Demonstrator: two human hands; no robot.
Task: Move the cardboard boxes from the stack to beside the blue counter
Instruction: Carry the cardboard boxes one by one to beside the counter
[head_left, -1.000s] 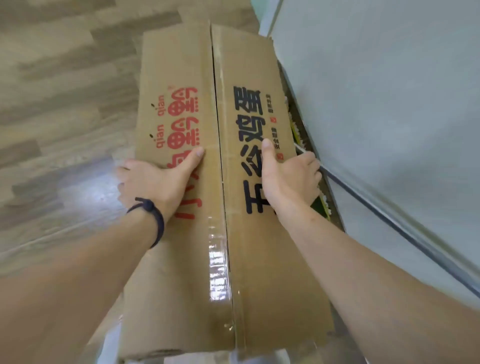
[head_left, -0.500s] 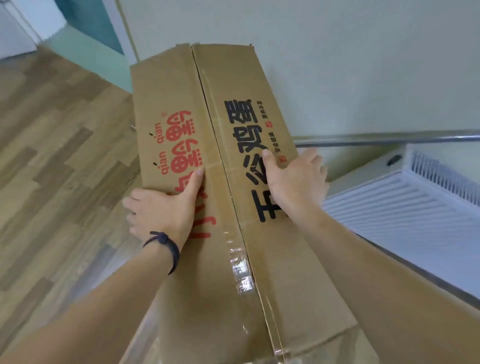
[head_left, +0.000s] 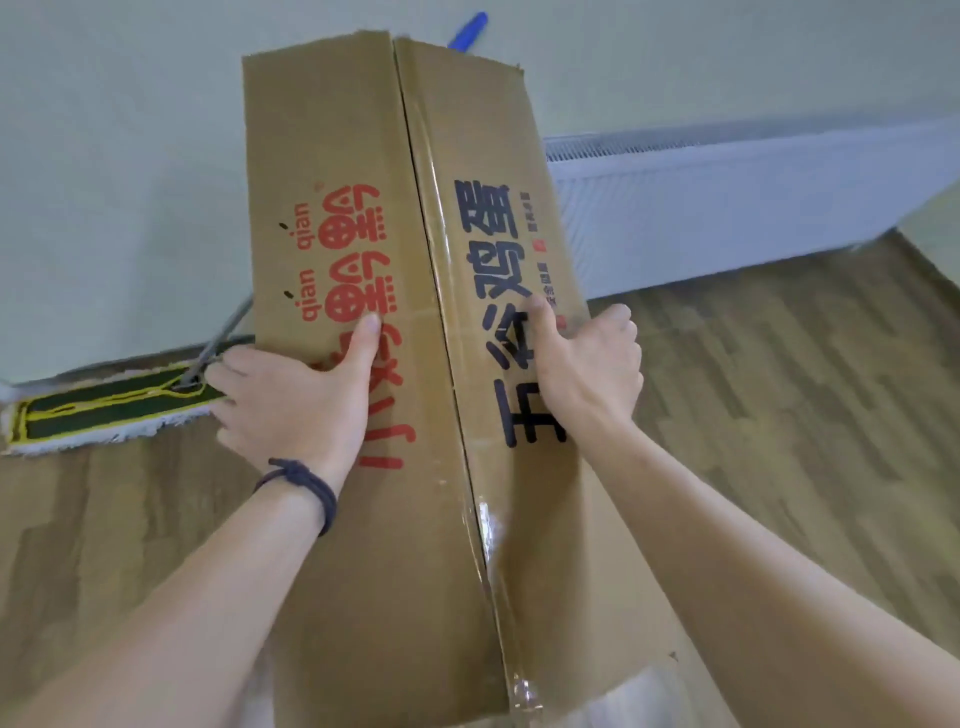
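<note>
A long brown cardboard box (head_left: 395, 156) with red and black printed characters and a taped centre seam fills the middle of the head view, held up off the floor. My left hand (head_left: 291, 400) grips its left edge, thumb lying on the top face and fingers wrapped under the side; a dark band circles that wrist. My right hand (head_left: 587, 364) grips the right edge the same way, thumb on the black lettering. The stack and the blue counter are out of view.
A flat dust mop (head_left: 104, 410) lies on the wooden floor (head_left: 779, 415) at the left against the pale wall (head_left: 119, 182), its blue handle tip (head_left: 467, 31) showing above the box. A white radiator (head_left: 727, 208) runs along the wall at the right.
The view has swung across the room with the box still held in both hands: the wall and radiator shifted right, and the mop on the floor came into view at the left.
</note>
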